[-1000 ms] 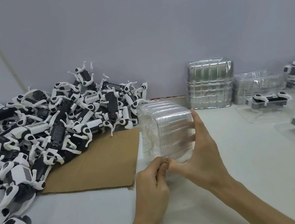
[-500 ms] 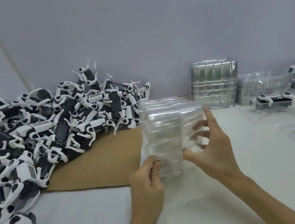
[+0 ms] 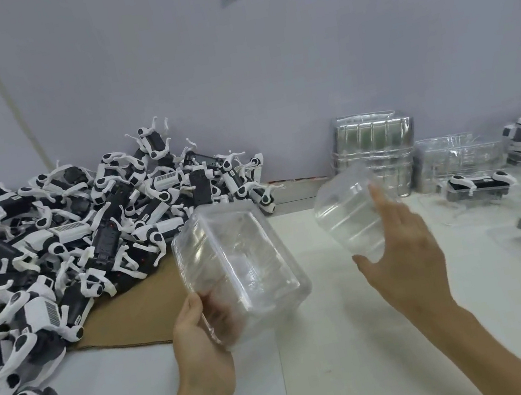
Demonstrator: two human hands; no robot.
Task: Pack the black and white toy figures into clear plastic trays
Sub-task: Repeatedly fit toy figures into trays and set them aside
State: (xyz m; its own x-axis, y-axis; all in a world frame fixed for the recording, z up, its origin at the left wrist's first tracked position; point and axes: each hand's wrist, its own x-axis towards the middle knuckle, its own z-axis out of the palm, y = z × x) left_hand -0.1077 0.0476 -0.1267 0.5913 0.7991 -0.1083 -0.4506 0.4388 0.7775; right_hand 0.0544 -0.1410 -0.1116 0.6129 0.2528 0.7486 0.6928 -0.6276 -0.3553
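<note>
While big toy pile point(image 3: 70, 251) lies unpacked at left, partly on cardboard point(image 3: 139, 309), only handful of packed trays point(image 3: 480, 188) sit on table point(image 3: 349, 355) at right. Left hand point(image 3: 200, 336) curls round near corner of tray stack point(image 3: 243, 263), tilted above table, centre. Right hand point(image 3: 404, 248) clasps single tray point(image 3: 349, 216) between thumb and fingers, clear of stack. Spare trays point(image 3: 376, 149) by wall. Judgement: early stage. Neither held tray has toy inside, bulk of packing left.
</note>
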